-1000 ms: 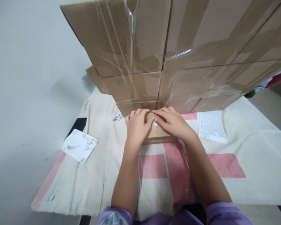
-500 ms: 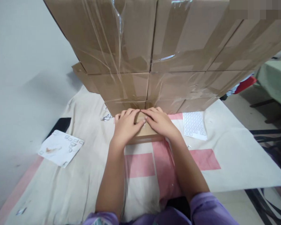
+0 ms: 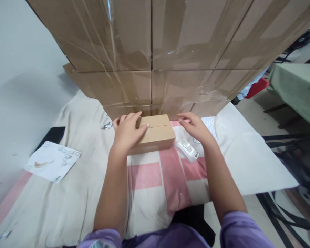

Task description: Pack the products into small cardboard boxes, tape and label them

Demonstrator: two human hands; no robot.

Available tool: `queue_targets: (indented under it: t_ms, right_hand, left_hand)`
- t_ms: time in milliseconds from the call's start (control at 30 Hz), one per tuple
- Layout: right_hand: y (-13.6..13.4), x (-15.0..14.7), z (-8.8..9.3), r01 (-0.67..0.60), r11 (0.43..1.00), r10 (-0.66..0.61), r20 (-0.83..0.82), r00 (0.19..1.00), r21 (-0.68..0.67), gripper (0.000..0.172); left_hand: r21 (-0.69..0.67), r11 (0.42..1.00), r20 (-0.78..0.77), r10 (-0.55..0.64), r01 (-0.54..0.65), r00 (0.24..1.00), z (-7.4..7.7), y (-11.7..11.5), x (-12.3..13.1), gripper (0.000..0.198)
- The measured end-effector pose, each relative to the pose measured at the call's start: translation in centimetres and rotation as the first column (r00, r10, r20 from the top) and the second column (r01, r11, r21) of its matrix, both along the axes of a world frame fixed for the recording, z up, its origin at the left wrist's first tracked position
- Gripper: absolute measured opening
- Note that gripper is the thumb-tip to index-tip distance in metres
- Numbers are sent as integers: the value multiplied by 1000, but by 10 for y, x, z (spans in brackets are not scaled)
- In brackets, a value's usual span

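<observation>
A small brown cardboard box (image 3: pixel 158 133) lies on the cloth-covered table, with a seam between its top flaps. My left hand (image 3: pixel 127 132) is on the left end of the box, its thumb on top and fingers curled toward the far edge. That end is partly hidden by the hand. To the right of the box, my right hand (image 3: pixel 194 126) is off it, fingers loosely bent and holding nothing. Just below that hand sits a small white tape dispenser (image 3: pixel 186 148). A printed sticker sheet (image 3: pixel 209 124) lies behind the right wrist, partly covered.
A tall stack of taped cartons (image 3: pixel 182 88) stands right behind the small box. On the left lie a white sheet with few stickers (image 3: pixel 51 161) and a black object (image 3: pixel 53 135) by the wall. The table's right edge (image 3: pixel 271 191) borders the floor.
My right hand has lifted off the box and moved right, while the left stays on it. The box top and the tape dispenser now show. The view has shifted slightly right.
</observation>
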State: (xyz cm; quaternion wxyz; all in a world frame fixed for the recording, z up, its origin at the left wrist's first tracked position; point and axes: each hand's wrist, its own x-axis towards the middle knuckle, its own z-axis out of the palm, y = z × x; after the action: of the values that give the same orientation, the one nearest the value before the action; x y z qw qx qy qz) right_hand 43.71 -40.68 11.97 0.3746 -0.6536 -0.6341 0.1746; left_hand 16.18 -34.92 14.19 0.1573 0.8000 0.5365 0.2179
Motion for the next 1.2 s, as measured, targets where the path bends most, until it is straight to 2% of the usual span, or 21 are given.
queue_targets:
  t_ms: [67, 167, 300, 367, 467, 600, 767, 933, 1000, 1100, 1133, 1200]
  right_hand:
    - [-16, 35, -16, 134, 991, -134, -3, 991, -25, 33]
    - [-41, 74, -45, 319, 947, -320, -76, 944, -30, 26]
    - [-63, 92, -75, 448, 893, -443, -280, 852, -50, 21]
    - [-67, 90, -81, 439, 896, -432, -344, 834, -62, 22]
    - [-67, 82, -80, 385, 922, -374, -356, 857, -42, 21]
    - [-68, 67, -73, 280, 960, -267, -279, 923, 9, 20]
    - [-76, 51, -70, 62, 992, -45, -150, 988, 109, 23]
    - [-78, 36, -65, -141, 981, 151, -61, 987, 137, 53]
    - [-70, 22, -56, -211, 969, 224, -96, 970, 128, 79]
    - [-52, -8, -35, -399, 913, 408, -175, 896, 86, 134]
    - [-47, -19, -28, -473, 879, 477, -181, 860, 68, 146]
    - [-43, -37, -16, -548, 836, 545, -179, 819, 39, 156]
  left_hand:
    - [-2, 1000, -1, 11, -11, 1000, -1, -1, 2, 45]
    - [20, 1000, -6, 11, -11, 1000, -3, -1, 4, 41]
    - [33, 999, -23, -14, 14, 1000, -4, 2, 4, 41]
    - [32, 999, -43, -22, 23, 999, -4, 3, 3, 41]
    - [40, 998, -77, -37, 40, 996, -5, 2, 2, 43]
    - [51, 998, -90, -37, 41, 995, -8, 2, 2, 43]
    - [85, 996, -54, -8, 13, 998, -12, 3, 3, 35]
    - [162, 987, 45, -23, 15, 999, -15, -4, -1, 33]
    - [182, 983, 108, -53, 33, 993, -16, -7, -5, 32]
    - [195, 979, 223, -107, 63, 969, -17, -11, -13, 28]
    - [192, 979, 261, -125, 75, 957, -17, -12, -16, 26]
    - [175, 980, 326, -154, 101, 933, -17, -14, -24, 24]
